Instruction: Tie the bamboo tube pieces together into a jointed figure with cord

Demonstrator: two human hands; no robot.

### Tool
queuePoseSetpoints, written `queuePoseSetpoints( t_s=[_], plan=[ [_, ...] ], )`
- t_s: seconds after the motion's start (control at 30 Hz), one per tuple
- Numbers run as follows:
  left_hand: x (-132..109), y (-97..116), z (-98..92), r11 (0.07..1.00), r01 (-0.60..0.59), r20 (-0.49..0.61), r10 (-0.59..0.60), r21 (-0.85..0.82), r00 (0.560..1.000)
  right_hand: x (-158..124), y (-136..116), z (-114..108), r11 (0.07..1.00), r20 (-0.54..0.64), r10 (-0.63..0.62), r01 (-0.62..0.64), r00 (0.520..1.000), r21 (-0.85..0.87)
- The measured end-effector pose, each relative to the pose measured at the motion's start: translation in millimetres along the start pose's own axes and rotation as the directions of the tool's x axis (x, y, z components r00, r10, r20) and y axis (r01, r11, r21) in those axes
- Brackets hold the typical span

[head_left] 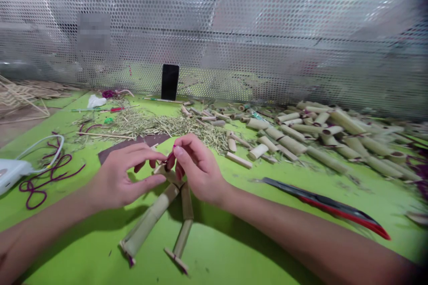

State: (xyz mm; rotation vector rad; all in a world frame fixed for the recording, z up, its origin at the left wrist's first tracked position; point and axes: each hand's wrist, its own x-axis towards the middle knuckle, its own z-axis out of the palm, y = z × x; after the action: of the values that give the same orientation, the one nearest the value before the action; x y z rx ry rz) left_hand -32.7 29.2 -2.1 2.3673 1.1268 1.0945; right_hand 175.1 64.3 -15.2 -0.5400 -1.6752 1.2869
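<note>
A jointed figure made of bamboo tube sections [152, 220] lies on the green table, its two leg-like chains pointing toward me. Small crosspieces tied with purple cord sit at their lower ends. My right hand [199, 167] is closed at the upper end, pinching a purple cord [170, 159] between thumb and fingers. On the other side, my left hand [125, 176] has thumb and index finger apart around the figure's top, the index fingertip close to the cord. Whether the left fingertip touches the cord cannot be made out. The fingers partly hide the upper tubes.
A red and black utility knife [327, 205] lies at right, blade toward the middle. Behind it spreads a pile of cut bamboo tubes [321, 136]. Shavings [160, 124], a phone [170, 82], loose purple cord [47, 178] and a white device [13, 173] surround the work. Perforated metal [214, 31] stands behind.
</note>
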Motion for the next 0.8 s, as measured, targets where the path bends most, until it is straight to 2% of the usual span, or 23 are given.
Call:
queuePoseSetpoints(
  t_s=[0.13,0.3,0.4,0.57,0.8],
  plan=[
    [1,-7,-1.2,0.997,0.054,-0.018,-0.055,-0.05,0.998,1,-1,1,0.999,0.008,-0.037,0.037,0.999,-0.013],
    [3,-15,0.7,0.998,0.001,0.08,0.004,-0.063,0.997,-1,-1,1,0.998,0.02,-0.044,0.044,0.999,-0.037],
    [3,-21,0.0,0.995,0.009,0.098,0.0,-0.095,0.995,-2,-1,0,0.999,0.027,-0.04,0.04,0.999,-0.026],
    [2,-16,-0.8,0.97,0.17,0.071,-0.16,-0.174,0.985,-2,0,0,0.996,0.038,-0.07,0.071,0.997,-0.044],
    [8,10,9.4,0.837,0.414,0.155,-0.385,-0.357,0.91,-2,2,-2,0.952,0.09,-0.217,0.231,0.972,-0.2]
  ],
)
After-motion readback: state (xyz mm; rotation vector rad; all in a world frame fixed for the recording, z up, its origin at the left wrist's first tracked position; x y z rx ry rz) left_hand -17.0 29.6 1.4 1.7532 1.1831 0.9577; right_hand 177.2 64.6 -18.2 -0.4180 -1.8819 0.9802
